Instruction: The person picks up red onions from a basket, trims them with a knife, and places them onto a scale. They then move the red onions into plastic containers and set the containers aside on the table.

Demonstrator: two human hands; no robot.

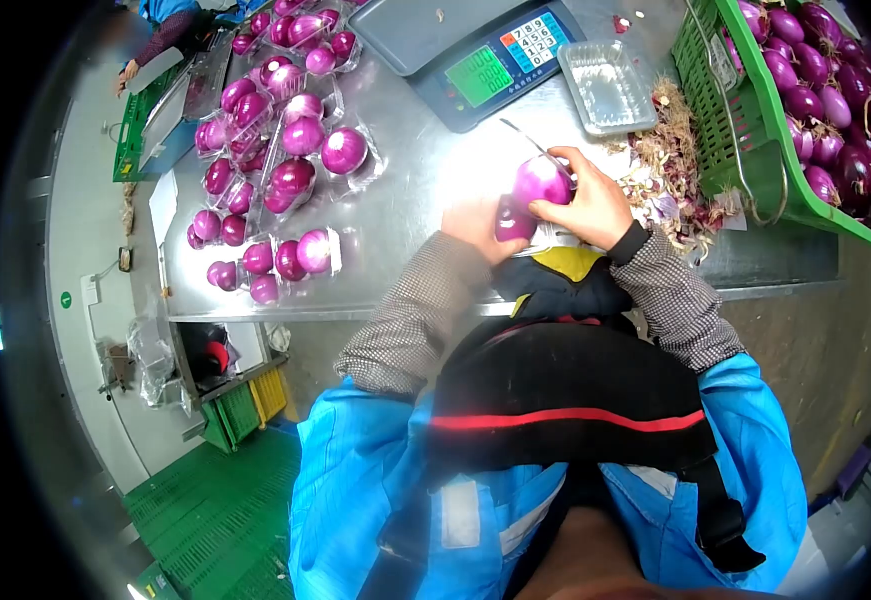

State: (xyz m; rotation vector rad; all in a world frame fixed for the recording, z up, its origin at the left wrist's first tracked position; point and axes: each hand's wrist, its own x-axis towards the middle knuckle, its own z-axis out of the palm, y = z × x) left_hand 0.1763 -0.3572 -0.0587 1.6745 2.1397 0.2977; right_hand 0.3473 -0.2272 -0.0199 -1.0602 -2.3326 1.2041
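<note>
My right hand point(595, 203) is closed around a shiny purple-red onion point(541, 183), its thumb across the near side. A thin knife point(525, 135) sticks out past the fingers of that hand, pointing up and left. My left hand point(469, 222), smeared by motion, grips a second, darker red onion point(513, 222) just below and left of the first. Under the onions, a bit of clear plastic tray point(552, 237) shows at the table edge, mostly hidden by my hands.
Clear trays of red onions point(290, 180) cover the left of the steel table point(405, 190). A digital scale point(485, 75) and a clear tray point(607, 88) stand at the back. Onion peelings point(670, 170) lie right, beside a green crate point(755, 140) of onions. Another person point(160, 35) is far left.
</note>
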